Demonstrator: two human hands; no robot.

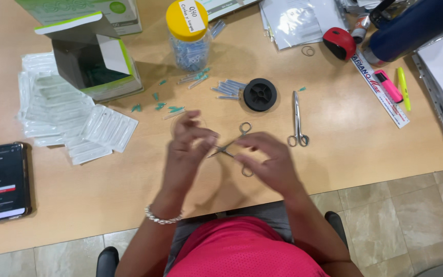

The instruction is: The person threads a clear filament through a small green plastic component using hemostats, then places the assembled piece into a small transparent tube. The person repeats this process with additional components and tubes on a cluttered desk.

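I see the wooden counter (334, 154) spread with supplies. At upper left an opened cardboard box (96, 59) lies on its side, with a heap of clear blister packs (67, 118) beside it and a black phone (5, 182) near the front edge. Behind the hands stand a plastic jar with a yellow lid (188, 33) and a black spool (260, 94). A second pair of metal scissors-like forceps (297, 120) lies apart to the right.

My right hand (273, 164) is closed around the ringed handles of a pair of small forceps (232, 149), held just above the counter in front of me. My left hand (188, 149) has its fingertips pinched together at the tip of that tool; whether anything fine sits between them I cannot tell. Small green caps (160, 106) lie scattered just beyond.

To my eye the risk is a prick or a slip: the fingertips crowd the metal tip, and the hands are blurred with motion.
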